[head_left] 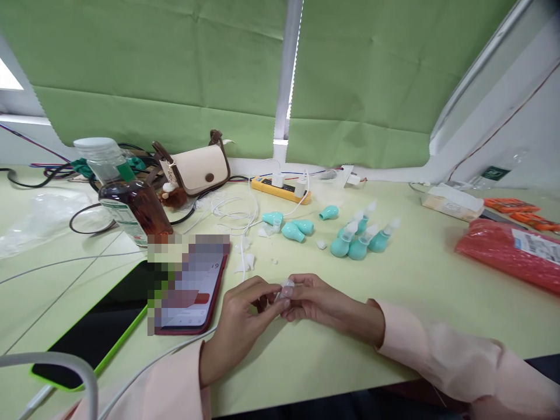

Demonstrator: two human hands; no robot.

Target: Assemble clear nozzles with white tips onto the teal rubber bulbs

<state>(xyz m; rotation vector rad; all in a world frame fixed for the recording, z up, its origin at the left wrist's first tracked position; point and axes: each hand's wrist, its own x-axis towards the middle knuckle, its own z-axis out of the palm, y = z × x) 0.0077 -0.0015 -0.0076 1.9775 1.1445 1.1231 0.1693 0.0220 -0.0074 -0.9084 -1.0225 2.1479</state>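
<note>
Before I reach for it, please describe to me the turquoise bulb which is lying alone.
Find the yellow power strip at the back of the table. Past its right end, slightly nearer you, lies a turquoise bulb. It touches no other, unlike the lying bulbs to its left, and, unlike the standing bulbs to its right, shows no clear tip.

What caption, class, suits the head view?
Left hand and right hand hold a small clear piece near turquoise bulbs on a green table.
</note>
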